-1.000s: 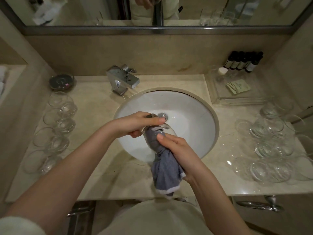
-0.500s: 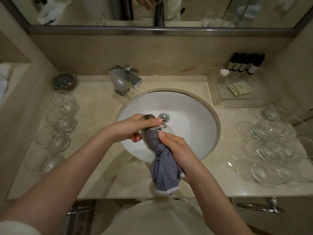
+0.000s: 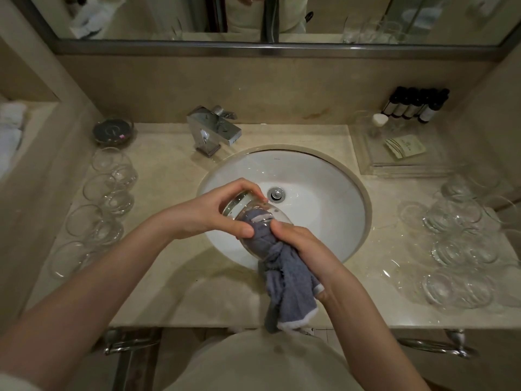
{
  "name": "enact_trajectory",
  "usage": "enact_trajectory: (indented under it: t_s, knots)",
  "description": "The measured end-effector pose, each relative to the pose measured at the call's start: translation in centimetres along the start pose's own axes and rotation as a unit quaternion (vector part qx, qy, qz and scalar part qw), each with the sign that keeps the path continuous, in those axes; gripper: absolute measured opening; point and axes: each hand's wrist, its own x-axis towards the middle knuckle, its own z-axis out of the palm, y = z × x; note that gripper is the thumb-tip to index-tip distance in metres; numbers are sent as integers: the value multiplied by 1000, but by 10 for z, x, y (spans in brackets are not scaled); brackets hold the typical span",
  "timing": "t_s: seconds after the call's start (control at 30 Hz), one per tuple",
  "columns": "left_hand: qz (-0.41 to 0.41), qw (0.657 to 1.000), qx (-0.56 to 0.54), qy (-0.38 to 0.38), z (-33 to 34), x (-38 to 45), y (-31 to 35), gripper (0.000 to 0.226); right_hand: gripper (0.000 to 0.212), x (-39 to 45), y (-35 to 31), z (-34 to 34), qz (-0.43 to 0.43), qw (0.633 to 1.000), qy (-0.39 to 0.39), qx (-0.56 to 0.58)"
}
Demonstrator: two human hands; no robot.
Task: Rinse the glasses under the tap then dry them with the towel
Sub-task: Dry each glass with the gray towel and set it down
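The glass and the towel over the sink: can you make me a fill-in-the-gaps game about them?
1. The left hand grips a clear ____ above the sink.
2. The right hand pushes a towel of the colour ____ into the glass.
3. The tap stands on the counter behind the sink, and no ____ runs from it.
4. The dark bottles stand at the back ____ corner of the counter.

Missing words: glass; blue-grey; water; right

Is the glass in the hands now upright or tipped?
Tipped: the glass lies on its side over the sink, towel stuffed inside.
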Motion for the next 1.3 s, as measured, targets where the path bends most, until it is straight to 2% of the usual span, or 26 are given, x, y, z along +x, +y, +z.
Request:
enact_trajectory:
  t_s: [0.1,0.17,0.27,0.33,0.43,0.5,0.63,0.67,0.73,0.8,0.87,1.0,1.1,1.17,1.3]
  knots:
    - [-122,990,-74,-4,6,1,6,66,38,1,-1,2,-38,998,12,-55]
    - [-178,982,-67,-2,12,4,12,56,35,2,-1,1,-28,998,18,-45]
    - [-166,983,-82,15,16,6,11,45,43,3,2,-4,38,999,16,28]
    - [-142,985,-101,14,11,2,9,50,60,3,3,-4,88,992,5,92]
    - [-119,988,-99,-14,0,-9,10,47,84,6,6,-7,112,984,-23,140]
    - [-112,990,-78,-31,-5,-14,13,47,80,7,9,-6,117,983,-41,133]
    - [-158,979,-119,-41,-15,-19,11,56,42,11,11,6,91,991,-37,86]
    - [-177,976,-119,-35,-15,-19,12,61,38,12,9,11,81,994,-24,73]
    - [-215,973,-85,-20,-14,-19,15,62,44,16,8,21,61,997,-10,38]
    - [-222,974,-50,10,-13,-18,13,48,47,20,11,25,57,998,0,35]
    - [-198,978,-58,23,-14,-19,8,39,50,21,14,28,78,995,9,68]
    - [-139,985,-98,7,-23,-32,0,40,83,24,23,26,114,987,-1,110]
    - [-103,991,-84,-15,-26,-40,-5,52,67,22,25,23,109,989,-15,100]
    - [-104,990,-88,-26,-29,-43,-9,59,57,22,23,27,89,994,-23,54]
    - [-169,979,-105,-52,-38,-45,-9,46,32,24,19,38,48,997,-25,-55]
